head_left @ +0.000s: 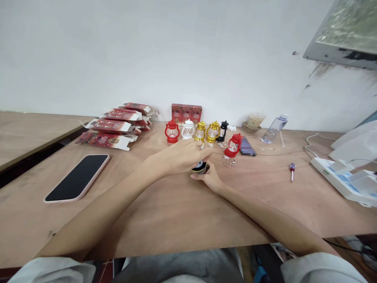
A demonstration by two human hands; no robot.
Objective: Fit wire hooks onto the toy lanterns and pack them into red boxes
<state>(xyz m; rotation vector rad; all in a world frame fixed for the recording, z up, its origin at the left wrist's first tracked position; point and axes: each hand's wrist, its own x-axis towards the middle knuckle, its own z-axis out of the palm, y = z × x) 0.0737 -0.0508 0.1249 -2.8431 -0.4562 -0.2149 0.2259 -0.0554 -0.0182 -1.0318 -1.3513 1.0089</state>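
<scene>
My right hand [212,179] is closed round a small black lantern [199,169], its round dark base with a thin yellow rim facing up towards me. Over it bends my left hand [182,157], palm down, its fingers curled in at the top of the lantern. What the left fingertips pinch, if anything, is hidden. Just behind the hands stand a red lantern [172,132], a white lantern [187,129], two gold lanterns [213,132] and another black lantern [223,131]. Right of them leans a second red lantern [233,145], with thin bent wire pieces [229,162] in front.
Opened red boxes [110,125] lie piled at left, above a phone [78,179]. Closed red boxes [187,114] stand by the wall. At right are a cup [255,121], a tilted water bottle [274,129], a screwdriver [292,171] and a white power strip [338,181].
</scene>
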